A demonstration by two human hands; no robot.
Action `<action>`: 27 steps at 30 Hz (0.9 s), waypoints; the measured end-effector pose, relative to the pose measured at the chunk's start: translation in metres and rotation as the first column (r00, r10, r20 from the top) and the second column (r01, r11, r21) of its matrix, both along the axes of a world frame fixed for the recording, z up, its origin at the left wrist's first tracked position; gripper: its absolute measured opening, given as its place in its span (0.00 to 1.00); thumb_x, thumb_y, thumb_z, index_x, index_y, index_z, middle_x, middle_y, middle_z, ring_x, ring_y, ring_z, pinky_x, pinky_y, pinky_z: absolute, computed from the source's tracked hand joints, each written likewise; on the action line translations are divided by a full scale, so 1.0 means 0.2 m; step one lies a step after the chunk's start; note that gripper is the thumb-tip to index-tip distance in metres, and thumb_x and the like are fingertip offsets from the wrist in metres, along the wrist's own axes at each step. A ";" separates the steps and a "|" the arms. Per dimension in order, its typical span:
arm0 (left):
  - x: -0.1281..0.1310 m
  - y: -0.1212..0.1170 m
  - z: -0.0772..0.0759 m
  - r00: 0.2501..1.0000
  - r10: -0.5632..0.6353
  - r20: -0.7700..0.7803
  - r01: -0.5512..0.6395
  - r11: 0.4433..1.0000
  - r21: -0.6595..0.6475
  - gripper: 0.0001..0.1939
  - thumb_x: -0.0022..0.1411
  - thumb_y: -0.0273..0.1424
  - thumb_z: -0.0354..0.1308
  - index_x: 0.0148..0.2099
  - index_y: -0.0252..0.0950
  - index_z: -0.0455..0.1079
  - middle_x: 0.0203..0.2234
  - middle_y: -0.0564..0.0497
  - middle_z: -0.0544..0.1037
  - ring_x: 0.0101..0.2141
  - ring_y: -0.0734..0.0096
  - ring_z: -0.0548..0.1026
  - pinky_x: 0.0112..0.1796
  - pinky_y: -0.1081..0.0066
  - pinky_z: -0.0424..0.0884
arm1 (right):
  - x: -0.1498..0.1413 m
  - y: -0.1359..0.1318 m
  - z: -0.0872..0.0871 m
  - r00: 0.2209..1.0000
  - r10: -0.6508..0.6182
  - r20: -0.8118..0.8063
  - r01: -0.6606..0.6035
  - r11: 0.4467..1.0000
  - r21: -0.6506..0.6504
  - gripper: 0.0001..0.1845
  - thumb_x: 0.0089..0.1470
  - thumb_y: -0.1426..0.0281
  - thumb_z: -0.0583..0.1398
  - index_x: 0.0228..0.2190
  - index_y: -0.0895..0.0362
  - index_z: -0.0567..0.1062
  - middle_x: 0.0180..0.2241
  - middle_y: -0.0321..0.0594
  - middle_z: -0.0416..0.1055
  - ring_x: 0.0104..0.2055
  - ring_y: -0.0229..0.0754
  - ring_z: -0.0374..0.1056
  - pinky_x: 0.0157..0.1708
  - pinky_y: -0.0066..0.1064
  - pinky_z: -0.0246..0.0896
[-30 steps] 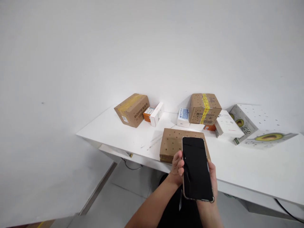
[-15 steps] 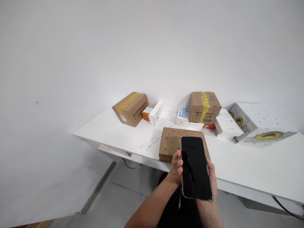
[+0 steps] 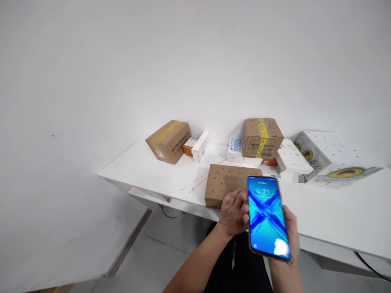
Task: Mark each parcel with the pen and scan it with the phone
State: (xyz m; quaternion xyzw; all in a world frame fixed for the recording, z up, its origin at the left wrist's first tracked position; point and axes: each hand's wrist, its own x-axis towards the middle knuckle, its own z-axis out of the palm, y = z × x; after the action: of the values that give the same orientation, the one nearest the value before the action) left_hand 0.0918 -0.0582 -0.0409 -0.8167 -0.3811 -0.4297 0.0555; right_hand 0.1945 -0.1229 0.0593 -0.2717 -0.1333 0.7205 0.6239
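One lit phone (image 3: 268,217), clamped in right fingers (image 3: 291,221), just beside curled left fingers (image 3: 235,200), grip there unclear; beyond them, flat brown box (image 3: 224,179) on white counter (image 3: 324,211).

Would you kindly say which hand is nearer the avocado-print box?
Right. The right hand is left of the avocado-print box, nearer the camera; the left hand, farther left.

Phone (image 3: 269,217) glowing blue with darker crossing streaks, brown box (image 3: 226,179) showing dark dots, dotted brown carton (image 3: 263,139) wearing a yellow stripe, white box (image 3: 336,162) displaying green-yellow avocados.
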 end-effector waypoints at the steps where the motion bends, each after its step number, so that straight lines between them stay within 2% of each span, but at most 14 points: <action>1: 0.00 -0.01 0.04 1.000 -0.007 0.009 0.006 0.998 0.058 0.19 0.62 0.38 0.49 0.53 0.39 0.68 0.44 0.45 0.77 0.50 0.59 0.72 0.49 0.61 0.63 | 0.05 -0.01 0.00 0.993 -0.104 0.063 0.104 0.995 0.001 0.32 0.53 0.50 0.54 0.53 0.53 0.70 0.46 0.49 0.75 0.45 0.55 0.72 0.46 0.51 0.66; 3: 0.01 -0.02 0.10 1.000 0.007 0.023 -0.010 0.992 0.124 0.17 0.61 0.36 0.53 0.50 0.36 0.70 0.43 0.45 0.78 0.49 0.60 0.73 0.49 0.62 0.64 | 0.16 -0.04 -0.01 0.920 -0.319 0.229 0.321 0.946 0.029 0.34 0.52 0.49 0.53 0.55 0.52 0.68 0.49 0.49 0.73 0.47 0.56 0.71 0.47 0.52 0.65; 4: 0.01 -0.02 0.12 0.999 0.021 0.029 -0.025 0.991 0.132 0.16 0.59 0.35 0.55 0.49 0.35 0.70 0.42 0.45 0.78 0.48 0.60 0.73 0.48 0.63 0.64 | 0.22 -0.05 -0.03 0.849 -0.405 0.338 0.412 0.909 0.054 0.35 0.52 0.49 0.53 0.56 0.52 0.67 0.51 0.49 0.71 0.48 0.56 0.70 0.47 0.52 0.64; 6: 0.02 -0.03 0.13 0.999 0.039 0.038 -0.043 0.990 0.136 0.15 0.58 0.35 0.56 0.47 0.35 0.71 0.42 0.46 0.79 0.48 0.61 0.74 0.48 0.63 0.64 | 0.34 -0.04 -0.09 0.622 -0.499 0.603 0.547 0.828 0.121 0.35 0.51 0.51 0.54 0.57 0.54 0.65 0.53 0.49 0.68 0.48 0.56 0.70 0.49 0.53 0.62; 7: 0.03 -0.03 0.14 0.998 0.041 0.043 -0.047 0.989 0.139 0.15 0.58 0.35 0.56 0.47 0.35 0.71 0.42 0.45 0.79 0.48 0.60 0.74 0.48 0.63 0.64 | 0.40 -0.03 -0.13 0.443 -0.487 0.753 0.599 0.785 0.156 0.35 0.50 0.53 0.56 0.57 0.54 0.65 0.53 0.48 0.68 0.47 0.55 0.70 0.50 0.53 0.61; 8: 0.03 -0.03 0.13 0.998 0.042 0.048 -0.049 0.989 0.143 0.15 0.58 0.35 0.56 0.47 0.35 0.72 0.41 0.45 0.79 0.47 0.60 0.74 0.48 0.63 0.64 | 0.46 -0.02 -0.17 0.245 -0.401 0.883 0.621 0.764 0.175 0.36 0.49 0.53 0.57 0.57 0.54 0.65 0.52 0.48 0.68 0.47 0.55 0.69 0.50 0.53 0.60; 9: 0.03 -0.02 0.13 0.998 0.043 0.052 -0.051 0.988 0.144 0.15 0.58 0.34 0.56 0.47 0.35 0.72 0.41 0.45 0.79 0.47 0.59 0.74 0.47 0.63 0.64 | 0.51 0.00 -0.23 0.061 -0.273 0.960 0.612 0.770 0.180 0.36 0.48 0.53 0.58 0.57 0.55 0.66 0.51 0.49 0.68 0.47 0.56 0.68 0.50 0.53 0.59; 11: 0.03 -0.02 0.13 0.998 0.044 0.055 -0.052 0.989 0.139 0.15 0.58 0.34 0.56 0.47 0.35 0.72 0.41 0.45 0.79 0.47 0.59 0.74 0.47 0.63 0.64 | 0.60 0.05 -0.33 -0.251 -0.069 0.966 0.509 0.839 0.192 0.36 0.47 0.53 0.58 0.55 0.57 0.68 0.51 0.53 0.66 0.51 0.59 0.65 0.51 0.51 0.58; 12: 0.03 -0.02 0.13 0.998 0.045 0.053 -0.052 0.990 0.133 0.15 0.58 0.35 0.56 0.46 0.35 0.72 0.41 0.45 0.79 0.47 0.60 0.74 0.47 0.63 0.65 | 0.63 0.08 -0.38 -0.366 -0.019 0.930 0.455 0.868 0.197 0.35 0.48 0.54 0.57 0.54 0.59 0.69 0.52 0.55 0.65 0.53 0.61 0.63 0.51 0.51 0.58; 14: 0.03 -0.03 0.14 0.998 0.043 0.046 -0.048 0.991 0.124 0.15 0.58 0.35 0.56 0.47 0.35 0.72 0.41 0.46 0.79 0.47 0.61 0.74 0.47 0.63 0.65 | 0.66 0.13 -0.47 -0.517 0.048 0.855 0.381 0.907 0.179 0.34 0.49 0.55 0.55 0.54 0.60 0.70 0.53 0.59 0.63 0.52 0.64 0.63 0.49 0.52 0.58; 16: 0.03 -0.03 0.14 0.998 0.039 0.043 -0.044 0.991 0.129 0.15 0.57 0.34 0.57 0.47 0.35 0.72 0.41 0.46 0.79 0.47 0.61 0.74 0.48 0.64 0.65 | 0.68 0.16 -0.53 -0.591 0.106 0.799 0.349 0.927 0.135 0.34 0.50 0.55 0.54 0.54 0.60 0.69 0.54 0.60 0.62 0.51 0.64 0.64 0.47 0.53 0.59; 19: 0.02 -0.03 0.13 0.999 0.037 0.040 -0.043 0.989 0.141 0.15 0.58 0.34 0.56 0.47 0.35 0.72 0.41 0.46 0.79 0.47 0.61 0.74 0.48 0.64 0.65 | 0.69 0.20 -0.58 -0.637 0.162 0.754 0.335 0.939 0.082 0.34 0.51 0.54 0.53 0.56 0.59 0.67 0.54 0.60 0.62 0.52 0.64 0.63 0.47 0.51 0.59; 25: 0.03 -0.03 0.12 0.999 0.042 0.029 -0.045 0.992 0.118 0.16 0.58 0.34 0.56 0.48 0.36 0.72 0.42 0.45 0.79 0.48 0.60 0.74 0.48 0.63 0.66 | 0.72 0.23 -0.65 -0.615 0.201 0.762 0.369 0.928 0.053 0.35 0.49 0.51 0.54 0.54 0.57 0.69 0.52 0.57 0.65 0.55 0.64 0.59 0.49 0.53 0.56; 27: 0.03 -0.03 0.14 0.999 0.033 0.033 -0.036 0.994 0.103 0.15 0.58 0.34 0.56 0.48 0.36 0.71 0.42 0.46 0.78 0.48 0.61 0.74 0.48 0.63 0.66 | 0.72 0.23 -0.66 -0.611 0.173 0.773 0.374 0.923 0.089 0.34 0.48 0.50 0.54 0.51 0.57 0.70 0.54 0.58 0.64 0.58 0.66 0.55 0.51 0.54 0.54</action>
State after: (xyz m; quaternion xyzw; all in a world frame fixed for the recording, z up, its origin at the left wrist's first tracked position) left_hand 0.0971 -0.0650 -0.0131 -0.7992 -0.3734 -0.4604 0.0991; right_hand 0.3387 -0.0774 -0.0722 -0.8652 -0.4660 0.0010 0.1852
